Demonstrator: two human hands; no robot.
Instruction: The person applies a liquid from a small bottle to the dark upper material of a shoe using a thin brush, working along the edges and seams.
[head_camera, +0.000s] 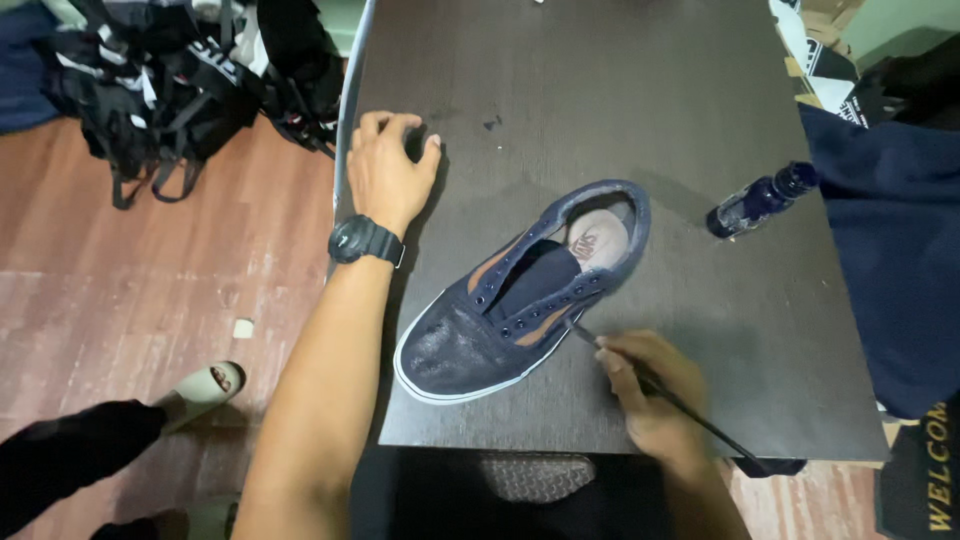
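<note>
1. While spread flat under both hands: dark table (620, 90).
2. Just left of right hand (650, 395), toe nearest: navy shoe (520, 295).
3. Pressed on table's left edge, fingers curled, holding nothing: left hand (388, 170).
4. Pinched in right hand, tip at shoe's eyelets: black lace (690, 410).
5. Beyond right hand, lying flat: small blue bottle (760, 200).

Beyond your right hand (655, 395), a dark blue bottle (760, 200) lies tipped; a black mat (925, 470) with gold lettering sits right.
</note>
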